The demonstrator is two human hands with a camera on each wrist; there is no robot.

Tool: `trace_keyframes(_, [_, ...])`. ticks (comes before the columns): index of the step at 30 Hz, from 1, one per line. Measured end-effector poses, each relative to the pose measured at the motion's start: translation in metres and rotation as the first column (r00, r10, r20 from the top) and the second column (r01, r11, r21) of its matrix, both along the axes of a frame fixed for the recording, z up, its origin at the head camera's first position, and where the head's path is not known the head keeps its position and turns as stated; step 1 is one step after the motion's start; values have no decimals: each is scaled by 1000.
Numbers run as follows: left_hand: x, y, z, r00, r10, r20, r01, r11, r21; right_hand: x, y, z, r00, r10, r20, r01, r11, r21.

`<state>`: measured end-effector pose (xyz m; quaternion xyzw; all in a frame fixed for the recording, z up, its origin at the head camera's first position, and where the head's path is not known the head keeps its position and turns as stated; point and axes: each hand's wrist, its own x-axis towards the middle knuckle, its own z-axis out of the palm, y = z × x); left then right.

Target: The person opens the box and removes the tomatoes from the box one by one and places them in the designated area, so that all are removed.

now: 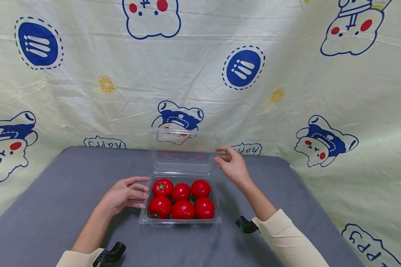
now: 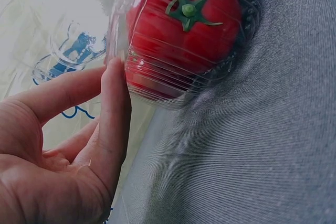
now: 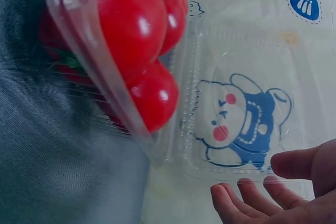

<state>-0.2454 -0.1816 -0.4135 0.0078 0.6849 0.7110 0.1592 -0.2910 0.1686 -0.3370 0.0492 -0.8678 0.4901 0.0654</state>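
In the head view a clear plastic clamshell box [image 1: 180, 221] stands on the table with its lid [image 1: 183, 157] raised at the back. Several red tomatoes [image 1: 183, 210] fill its base in two rows; one with a green stem [image 2: 189, 10] shows close up in the left wrist view. My left hand [image 1: 125, 194] touches the box's left side with extended fingertips. At the lid's right edge is my right hand [image 1: 234, 167], its fingers loosely bent. The right wrist view shows thumb and fingertips [image 3: 223, 198] apart beside that edge, without a visible pinch.
A grey cloth covers the table [image 1: 77, 193]. Behind it hangs a pale curtain [image 1: 200, 74] printed with blue cartoon bears and orange slices. Each wrist wears a black band [image 1: 247, 225].
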Motion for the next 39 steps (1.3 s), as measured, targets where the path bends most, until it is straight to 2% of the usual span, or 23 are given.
trace_keyframes(11, [-1,0,-1,1000,-1,5,1,1000,0,-9,2,-21,1000,1,0,-1,999,-44])
trace_keyframes(22, [-1,1,-1,1000,-12,6,12,1000,-7,-14,3,-31,999,30,21,-26,984,-176])
trace_keyframes(31, [-1,1,-2,1000,-20,16,20,1000,4,-20,5,-42,997,50,55,-35,970,-240])
trace_keyframes(39, [0,0,-1,999,-29,17,29,1000,5,-27,5,-45,997,57,53,-41,963,-266])
